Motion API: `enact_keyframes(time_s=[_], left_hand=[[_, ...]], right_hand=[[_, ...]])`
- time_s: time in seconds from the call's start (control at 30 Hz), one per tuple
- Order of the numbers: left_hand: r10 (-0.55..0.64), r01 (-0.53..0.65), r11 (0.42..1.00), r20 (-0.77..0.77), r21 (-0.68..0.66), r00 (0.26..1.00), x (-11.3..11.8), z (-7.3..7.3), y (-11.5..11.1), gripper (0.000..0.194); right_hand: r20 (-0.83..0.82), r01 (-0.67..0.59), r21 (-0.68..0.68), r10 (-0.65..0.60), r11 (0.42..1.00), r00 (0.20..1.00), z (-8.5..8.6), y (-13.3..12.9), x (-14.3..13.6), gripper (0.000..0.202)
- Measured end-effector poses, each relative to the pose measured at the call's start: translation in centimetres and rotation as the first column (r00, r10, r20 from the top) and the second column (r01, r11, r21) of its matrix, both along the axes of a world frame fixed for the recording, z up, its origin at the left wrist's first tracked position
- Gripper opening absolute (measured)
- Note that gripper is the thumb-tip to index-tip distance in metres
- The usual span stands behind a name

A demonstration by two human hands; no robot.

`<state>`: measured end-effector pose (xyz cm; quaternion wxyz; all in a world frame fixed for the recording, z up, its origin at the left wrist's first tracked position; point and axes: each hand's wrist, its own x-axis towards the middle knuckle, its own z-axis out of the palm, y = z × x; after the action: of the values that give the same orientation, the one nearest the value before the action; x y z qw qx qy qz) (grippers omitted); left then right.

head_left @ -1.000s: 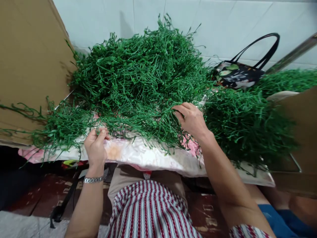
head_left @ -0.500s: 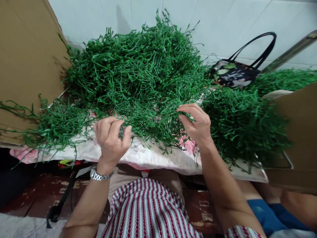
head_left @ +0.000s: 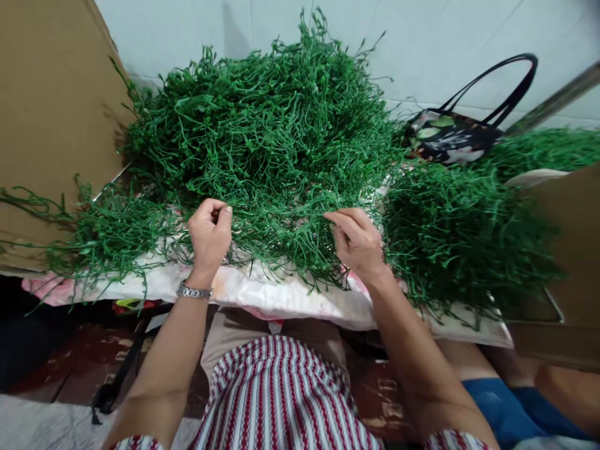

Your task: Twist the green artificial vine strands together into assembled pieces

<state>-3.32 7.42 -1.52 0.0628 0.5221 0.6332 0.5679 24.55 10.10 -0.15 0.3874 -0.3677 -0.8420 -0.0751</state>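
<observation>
Thin green stems with small buds lie in a large tangled heap (head_left: 262, 119) behind my hands, and a looser layer of them (head_left: 300, 244) spreads between the hands. My left hand (head_left: 210, 231), with a metal watch on its wrist, pinches at the layer's left side, thumb against fingers, on what looks like a green stem. Across from it, my right hand (head_left: 359, 240) has its fingertips pinched on a stem at the layer's right side. The stems' ends inside both pinches are too fine to make out clearly.
A floral cloth (head_left: 281, 300) covers the table. Smaller stem piles lie at left (head_left: 112, 237) and right (head_left: 459, 231). Cardboard stands at left (head_left: 51, 125) and right (head_left: 576, 262). A floral handbag (head_left: 454, 137) sits by the tiled wall. Another person's legs in blue shorts (head_left: 501, 406) are at lower right.
My left hand has moved away from me and turned, its thumb and fingers now closing in a pinch. My right hand has shifted slightly left and toward me.
</observation>
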Motion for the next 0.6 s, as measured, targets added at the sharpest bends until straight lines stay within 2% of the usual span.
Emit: enact_keyframes(time_s=[0.07,0.17,0.27,0.4,0.47,0.6], left_hand=[[0.085,-0.089,0.996,0.09,0.032,0.992,-1.0,-0.2,0.7,0.01],[0.136,-0.139,0.99,0.081,0.02,0.987,-1.9,-0.6,1.5,0.009],[0.062,-0.06,0.998,0.037,-0.034,0.997,-1.4,-0.9,1.6,0.004],[-0.032,0.021,0.998,-0.184,-0.061,0.982,0.8,-0.7,0.9,0.023],[-0.097,0.072,0.992,-0.28,-0.099,0.955,1.5,-0.5,0.5,0.024],[-0.221,0.176,0.967,-0.262,-0.187,0.939,0.9,-0.3,0.1,0.023]], right_hand=[[-0.119,0.038,0.013,-0.036,0.999,0.992,0.1,0.1,0.6,0.024],[-0.258,0.102,0.021,-0.093,0.995,0.962,0.6,-0.2,1.4,0.02],[-0.303,0.113,0.019,-0.102,0.993,0.948,1.1,-0.7,1.5,0.018],[-0.305,0.041,0.046,-0.025,0.998,0.952,1.3,-1.3,0.8,0.018],[-0.3,0.025,0.055,-0.007,0.998,0.954,1.3,-1.5,0.7,0.018],[-0.269,0.084,0.022,-0.075,0.996,0.96,1.1,-1.6,0.9,0.019]])
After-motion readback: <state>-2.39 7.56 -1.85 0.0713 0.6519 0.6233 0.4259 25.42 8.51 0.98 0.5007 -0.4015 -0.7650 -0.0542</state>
